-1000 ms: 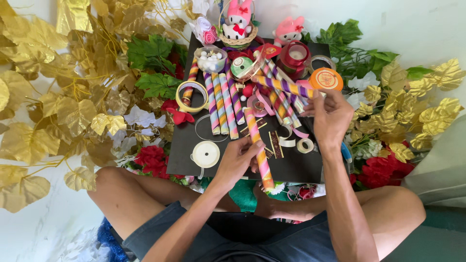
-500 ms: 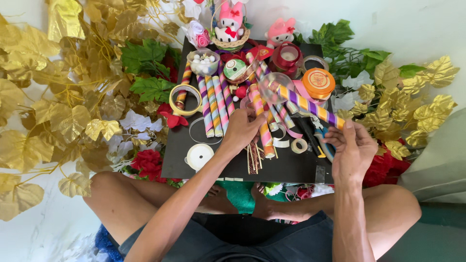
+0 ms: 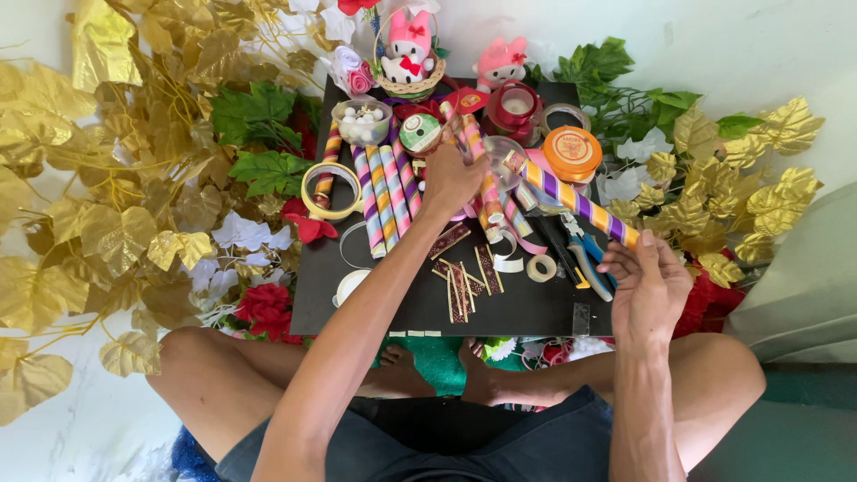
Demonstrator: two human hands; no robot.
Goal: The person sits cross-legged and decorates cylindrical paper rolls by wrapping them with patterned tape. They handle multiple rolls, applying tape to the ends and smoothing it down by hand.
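Striped paper in pink, yellow and purple wraps the stick [image 3: 580, 205] that I see my right hand [image 3: 649, 287] pinching at its lower end, near the right edge of the black board [image 3: 527, 308]; the stick slants up and left from the fingers, lifted over the clutter. My left hand [image 3: 451, 178] is stretched forward over the middle of the board, clenched around another striped stick [image 3: 476, 161] that points away from me toward the far edge. Just left of that hand, 3 more striped sticks [image 3: 382, 196] lie side by side on the board, and a yellow tape ring [image 3: 332, 190] sits beside them. Below the left forearm I see a small bunch of thin dark-red strips [image 3: 461, 286], with a small tape roll [image 3: 540, 268] and a white ribbon loop [image 3: 509, 261] near them. Blue-handled pliers [image 3: 585, 254] lie on the board just under the raised stick, close to my right fingers. Farther back stand a clear bowl of white beads [image 3: 361, 120], an orange round tin [image 3: 571, 152], a red jar [image 3: 516, 105] and a small basket holding a pink plush toy [image 3: 409, 54]. Gold leaves [image 3: 116, 232] spread across the floor on the left, green leaves [image 3: 259, 134] and red flowers [image 3: 266, 308] lie against the board's left edge. My crossed legs frame the near edge of the board.
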